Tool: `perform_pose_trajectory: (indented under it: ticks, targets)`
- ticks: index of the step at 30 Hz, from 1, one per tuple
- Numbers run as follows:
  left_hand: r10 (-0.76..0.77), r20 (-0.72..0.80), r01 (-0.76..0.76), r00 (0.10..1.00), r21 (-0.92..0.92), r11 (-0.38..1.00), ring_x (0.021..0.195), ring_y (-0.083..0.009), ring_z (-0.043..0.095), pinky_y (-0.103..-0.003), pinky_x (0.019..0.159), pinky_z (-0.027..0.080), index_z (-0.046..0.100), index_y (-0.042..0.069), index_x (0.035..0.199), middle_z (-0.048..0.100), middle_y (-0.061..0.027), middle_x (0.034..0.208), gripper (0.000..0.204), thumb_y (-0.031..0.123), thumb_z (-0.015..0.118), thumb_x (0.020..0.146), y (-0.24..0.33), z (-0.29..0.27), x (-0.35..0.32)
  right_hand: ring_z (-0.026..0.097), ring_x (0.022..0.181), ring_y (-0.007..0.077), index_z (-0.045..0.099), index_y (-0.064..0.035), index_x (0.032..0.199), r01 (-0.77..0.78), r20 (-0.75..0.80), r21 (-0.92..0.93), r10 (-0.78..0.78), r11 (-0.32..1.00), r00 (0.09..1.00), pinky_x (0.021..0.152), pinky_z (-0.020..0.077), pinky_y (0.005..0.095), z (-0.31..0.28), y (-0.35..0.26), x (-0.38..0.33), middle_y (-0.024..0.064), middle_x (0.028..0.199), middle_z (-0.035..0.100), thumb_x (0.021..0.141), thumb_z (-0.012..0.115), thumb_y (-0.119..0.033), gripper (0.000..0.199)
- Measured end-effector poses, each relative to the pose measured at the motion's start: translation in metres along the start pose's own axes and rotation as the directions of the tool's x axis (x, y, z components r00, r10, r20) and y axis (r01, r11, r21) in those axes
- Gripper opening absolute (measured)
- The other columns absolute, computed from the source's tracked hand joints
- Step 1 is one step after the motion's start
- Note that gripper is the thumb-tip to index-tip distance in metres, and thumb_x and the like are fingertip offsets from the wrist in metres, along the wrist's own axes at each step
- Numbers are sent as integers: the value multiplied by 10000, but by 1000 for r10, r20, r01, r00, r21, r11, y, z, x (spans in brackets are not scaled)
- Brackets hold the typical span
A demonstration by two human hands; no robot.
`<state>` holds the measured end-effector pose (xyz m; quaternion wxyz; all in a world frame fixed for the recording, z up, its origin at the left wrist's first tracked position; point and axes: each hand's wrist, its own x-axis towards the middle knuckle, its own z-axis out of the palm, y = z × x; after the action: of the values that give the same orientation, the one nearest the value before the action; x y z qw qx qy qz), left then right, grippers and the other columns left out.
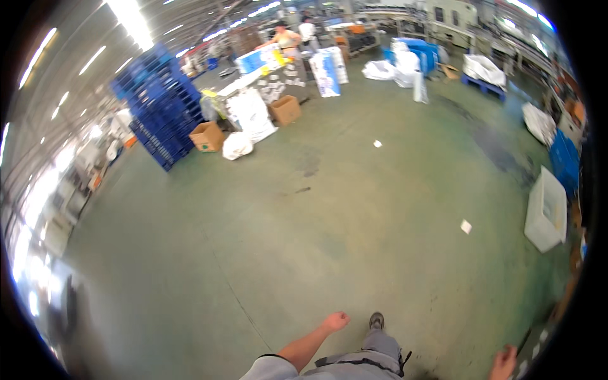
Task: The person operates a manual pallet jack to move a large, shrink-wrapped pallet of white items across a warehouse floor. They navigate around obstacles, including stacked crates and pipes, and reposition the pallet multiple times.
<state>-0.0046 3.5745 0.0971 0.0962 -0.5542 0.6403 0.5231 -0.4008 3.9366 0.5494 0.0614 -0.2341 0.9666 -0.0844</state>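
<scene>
My left hand (337, 320) hangs in front of my body at the lower middle, its fingers curled in with nothing seen in them. It is over the green floor (272, 240), beside my shoe (377, 320), which is stepped forward. Low at the right edge of the view is my right hand (503, 362), partly cut off and a little blurred. Its fingers look loosely apart and I see nothing held. A dark edge with pale patches (537, 345) lies just right of that hand.
Stacked blue pallets (158, 104) lean into view at far left, by cardboard boxes (207, 137) and white sacks (237, 145). A white tub (546, 210) stands along the right side. Two people (288, 39) are far back at a cluttered table. Paper scraps (466, 227) lie on the floor.
</scene>
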Motion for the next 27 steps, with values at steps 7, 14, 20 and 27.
perform_pose_trajectory:
  ticks: [7,14,20,27]
  targets:
    - [10,-330,-45,944,-101,994,912,-249,664,-379,808,517,653,89,1067,705,-106,985,412,451,592,879,14,-155,17,633,903,210,624,-74,1196,358,531,319,-478,878,699,773,511,343,296,-252,109,102,987,673,926,584,-311,362]
    - [-600,-487,481,635,-359,800,985,-345,659,-419,900,510,719,42,982,713,-163,997,459,449,571,833,-255,-260,31,686,858,178,597,-39,1217,405,538,785,-840,468,-73,796,530,302,319,-719,76,70,952,718,874,669,-369,482]
    - [-13,-526,121,850,172,978,725,-334,663,-471,643,523,705,113,847,708,-173,839,266,321,541,830,-346,-355,44,541,595,168,659,-84,1120,65,590,689,-611,722,528,510,425,313,643,-770,207,81,747,602,956,504,-292,306]
    - [-622,-533,415,574,-465,782,797,-320,684,-466,699,540,704,107,867,708,-163,825,280,355,579,830,-360,-593,65,516,528,165,580,-45,1116,-188,784,617,-618,764,62,463,402,321,709,-1033,158,73,637,564,928,518,-341,356]
